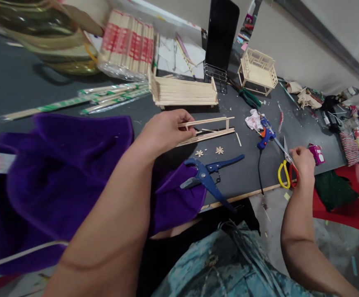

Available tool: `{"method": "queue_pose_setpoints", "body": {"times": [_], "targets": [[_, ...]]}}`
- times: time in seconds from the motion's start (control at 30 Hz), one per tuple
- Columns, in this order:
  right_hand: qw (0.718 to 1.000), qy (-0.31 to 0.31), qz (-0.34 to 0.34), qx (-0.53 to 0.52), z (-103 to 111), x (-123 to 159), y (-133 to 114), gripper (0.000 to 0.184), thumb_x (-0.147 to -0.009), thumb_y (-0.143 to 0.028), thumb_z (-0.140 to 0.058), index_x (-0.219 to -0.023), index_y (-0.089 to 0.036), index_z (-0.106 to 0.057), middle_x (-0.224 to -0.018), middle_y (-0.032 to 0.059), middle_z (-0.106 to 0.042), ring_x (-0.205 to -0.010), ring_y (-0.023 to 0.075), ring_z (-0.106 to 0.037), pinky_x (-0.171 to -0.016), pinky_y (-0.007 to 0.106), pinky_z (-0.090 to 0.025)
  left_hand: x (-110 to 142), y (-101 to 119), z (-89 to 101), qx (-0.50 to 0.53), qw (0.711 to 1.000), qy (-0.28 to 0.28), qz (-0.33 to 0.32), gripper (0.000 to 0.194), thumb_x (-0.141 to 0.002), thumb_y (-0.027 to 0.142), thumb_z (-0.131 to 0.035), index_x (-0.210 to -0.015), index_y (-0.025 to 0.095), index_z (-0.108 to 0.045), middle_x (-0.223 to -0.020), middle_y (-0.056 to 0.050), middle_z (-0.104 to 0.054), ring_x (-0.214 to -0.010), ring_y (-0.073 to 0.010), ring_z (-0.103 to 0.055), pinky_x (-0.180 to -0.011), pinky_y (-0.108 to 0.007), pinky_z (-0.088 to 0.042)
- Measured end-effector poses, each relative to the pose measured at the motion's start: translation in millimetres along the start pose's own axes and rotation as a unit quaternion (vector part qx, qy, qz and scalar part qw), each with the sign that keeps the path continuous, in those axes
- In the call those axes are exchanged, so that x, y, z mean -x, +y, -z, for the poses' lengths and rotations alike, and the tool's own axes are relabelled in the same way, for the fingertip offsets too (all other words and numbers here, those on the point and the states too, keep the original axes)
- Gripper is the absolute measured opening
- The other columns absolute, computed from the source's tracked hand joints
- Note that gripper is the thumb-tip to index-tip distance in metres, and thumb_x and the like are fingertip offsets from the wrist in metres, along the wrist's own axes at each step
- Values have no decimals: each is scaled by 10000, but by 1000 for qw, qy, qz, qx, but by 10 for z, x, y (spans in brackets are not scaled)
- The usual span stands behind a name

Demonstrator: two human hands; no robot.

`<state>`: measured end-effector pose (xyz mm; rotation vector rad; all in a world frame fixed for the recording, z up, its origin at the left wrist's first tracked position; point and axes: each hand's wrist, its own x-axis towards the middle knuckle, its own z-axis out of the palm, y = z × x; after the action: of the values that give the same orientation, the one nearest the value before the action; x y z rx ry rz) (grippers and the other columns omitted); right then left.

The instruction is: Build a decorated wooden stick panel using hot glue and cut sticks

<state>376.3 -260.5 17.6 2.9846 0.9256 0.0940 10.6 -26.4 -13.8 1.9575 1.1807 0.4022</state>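
My left hand (pixel 167 130) pinches the left end of a small frame of thin wooden sticks (pixel 210 122), held low over the dark table. My right hand (pixel 303 163) is closed at the pivot of a pair of scissors (pixel 284 175) with one yellow and one red handle; its fingertips are partly hidden. The scissor blades point away from me, slightly apart. Below the frame lie two small flower shapes made of wood pieces (pixel 219 150) and a blue ratchet pipe cutter (pixel 203 175). A blue glue gun (pixel 266 133) rests left of the scissors.
Behind the frame stands a miniature wooden bench (pixel 184 91). Farther right is another small wooden furniture piece (pixel 258 71). A phone (pixel 222 35) leans on a wire stand. Purple cloth (pixel 74 165) covers the left front. Bundled chopsticks (pixel 126 45) and a large clear container (pixel 52 37) stand behind.
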Motion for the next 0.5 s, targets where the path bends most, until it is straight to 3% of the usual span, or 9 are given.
{"method": "queue_pose_setpoints", "body": {"times": [0.1, 0.23, 0.37, 0.5], "targets": [[999, -40, 14, 10, -1, 31, 52, 238, -966, -359, -633, -1002, -208, -814, -1046, 149, -811, -922, 290, -698, -727, 355, -390, 4, 8, 0, 1, 1000, -2, 3, 106, -816, 233, -694, -893, 186, -638, -763, 6, -666, -693, -162, -545, -697, -299, -368], [1000, -2, 18, -3, -34, 120, 41, 269, -987, -341, -584, -1042, -203, -808, -1063, 156, -808, -915, 285, -692, -747, 352, -403, 15, 20, 3, 1, 1000, 4, 6, 102, -821, 235, -693, -890, 188, -634, -755, 14, -659, -693, -156, -533, -692, -300, -361], [993, 34, 77, -88, -147, 228, -143, 363, -1018, -458, -529, -1089, -198, -771, -1036, 139, -794, -940, 283, -687, -828, 367, -453, 9, 5, 5, 4, 1000, 3, 4, 101, -822, 242, -694, -876, 192, -625, -746, 18, -655, -678, -150, -521, -685, -298, -359], [975, 77, 143, -154, -257, 196, -408, 409, -990, -422, -544, -1247, -153, -715, -1217, 186, -756, -1104, 285, -677, -990, 400, -488, -12, -35, -6, 12, 1000, -3, -7, 132, -810, 248, -697, -901, 182, -630, -745, 2, -663, -704, -165, -550, -675, -288, -352]]}}
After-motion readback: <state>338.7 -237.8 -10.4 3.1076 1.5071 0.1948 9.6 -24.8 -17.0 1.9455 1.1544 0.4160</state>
